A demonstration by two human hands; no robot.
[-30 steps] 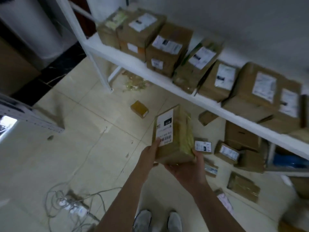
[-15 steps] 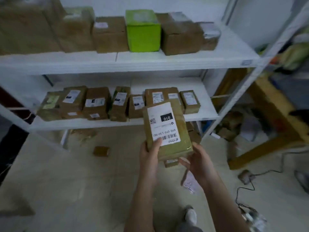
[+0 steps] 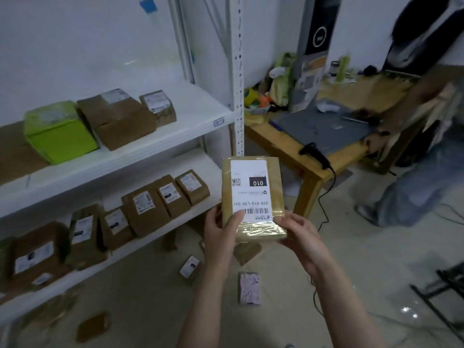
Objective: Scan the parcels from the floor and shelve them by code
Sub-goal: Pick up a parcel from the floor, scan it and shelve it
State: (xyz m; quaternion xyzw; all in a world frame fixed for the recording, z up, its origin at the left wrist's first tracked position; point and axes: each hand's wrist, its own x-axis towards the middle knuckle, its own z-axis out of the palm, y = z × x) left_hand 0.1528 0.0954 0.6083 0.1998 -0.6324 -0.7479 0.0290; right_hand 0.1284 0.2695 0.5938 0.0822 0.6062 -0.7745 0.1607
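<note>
A pale wooden surface [image 3: 281, 144] stands to the right of a white metal shelf rack [image 3: 175, 133]. It carries a flat grey mat [image 3: 324, 126], with a black handheld scanner [image 3: 315, 155] at its near edge. Matte brown cardboard boxes line the shelves beside a glossy lime-green box [image 3: 59, 131], and small packets lie on the tiled floor [image 3: 351, 259]. The parcel [image 3: 253, 197], a flat rectangle in shiny yellowish wrap, is raised before the rack. The left hand [image 3: 218, 237] grips its lower left edge, thumb on the white label. The right hand [image 3: 301, 237] clasps its lower right corner.
</note>
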